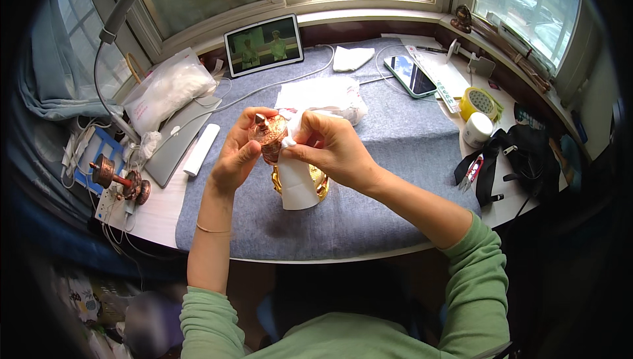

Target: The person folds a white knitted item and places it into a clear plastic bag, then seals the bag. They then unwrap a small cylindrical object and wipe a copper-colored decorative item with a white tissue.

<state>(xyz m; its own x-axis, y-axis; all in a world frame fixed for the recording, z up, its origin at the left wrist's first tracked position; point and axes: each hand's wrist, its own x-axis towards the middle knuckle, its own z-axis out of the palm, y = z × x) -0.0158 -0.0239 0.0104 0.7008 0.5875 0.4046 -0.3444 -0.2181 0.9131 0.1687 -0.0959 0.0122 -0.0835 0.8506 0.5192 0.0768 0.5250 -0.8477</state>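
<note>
My left hand [241, 149] grips an ornate copper-coloured object [268, 134] with a round lid-like top and a pointed knob, raised above the desk. Pinched between the thumb and fingers of my right hand [329, 146] is a white cloth or tissue [298, 181], bunched at the top against the copper object's side. Its loose end hangs down in front of a gold-coloured ornamental piece [322, 183], which is partly hidden. Behind my hands lies a clear plastic bag [341, 97] with white contents.
A grey felt mat [316, 240] covers the desk's middle. To the left stand a similar copper piece [121, 178], a lamp [118, 13] and a laptop [170, 161]. A tablet [264, 45] leans at the back. Rightward are a phone [410, 77], yellow tape [477, 103], a white jar [477, 129] and thread snips [472, 172].
</note>
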